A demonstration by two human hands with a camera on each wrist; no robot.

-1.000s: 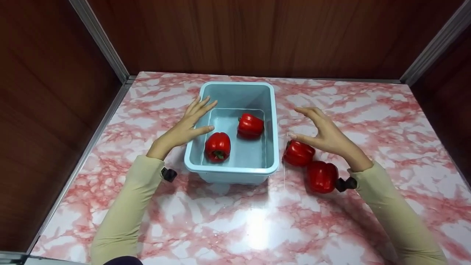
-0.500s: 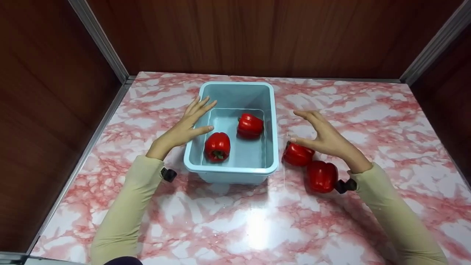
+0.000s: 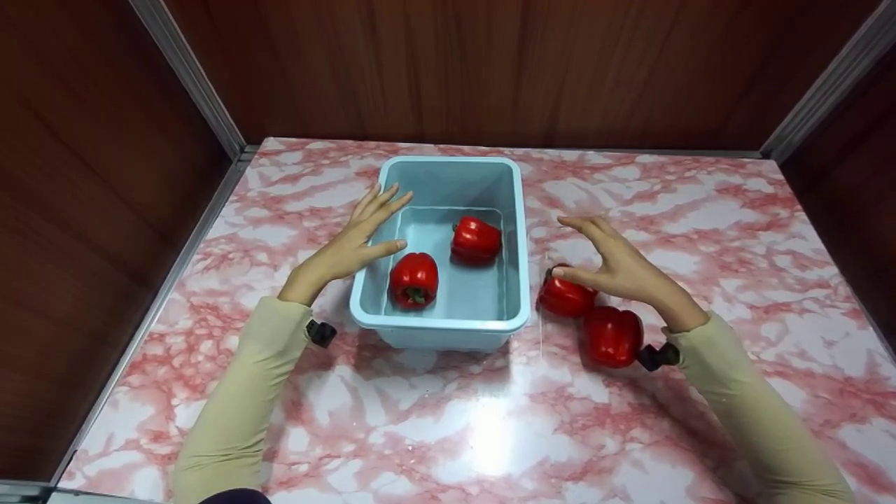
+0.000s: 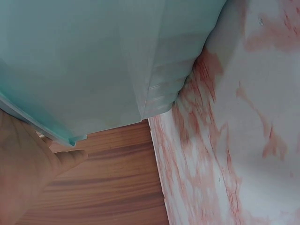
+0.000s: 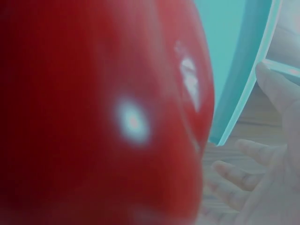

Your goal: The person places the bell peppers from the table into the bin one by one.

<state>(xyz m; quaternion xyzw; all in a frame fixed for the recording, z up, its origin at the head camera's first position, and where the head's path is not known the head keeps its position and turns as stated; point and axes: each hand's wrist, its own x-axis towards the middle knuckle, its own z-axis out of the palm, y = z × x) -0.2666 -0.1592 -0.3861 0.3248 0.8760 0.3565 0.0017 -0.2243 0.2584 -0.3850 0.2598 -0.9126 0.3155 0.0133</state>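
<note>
Gaping, each grip stands apart: right hand point(image 3: 619, 262) just beside a red pepper point(image 3: 565, 298), left hand point(image 3: 350, 245) at the tub's rim point(image 3: 441, 325).

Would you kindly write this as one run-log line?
bin: two red peppers inside; table: two red peppers at right; left-hand grip: empty, at bin's left side; right-hand grip: empty, near table peppers

Bell peppers point(image 3: 414, 271) are glowing red, one showing a green stem point(image 3: 416, 296); the plastic bin point(image 3: 441, 325) is showing pale blue; pinkish-red marbling is veining the white tabletop point(image 3: 392, 427); brown woodgrain is streaking the wall panels point(image 3: 490, 70); sleeves point(image 3: 231, 399) are showing pale yellow-green.
</note>
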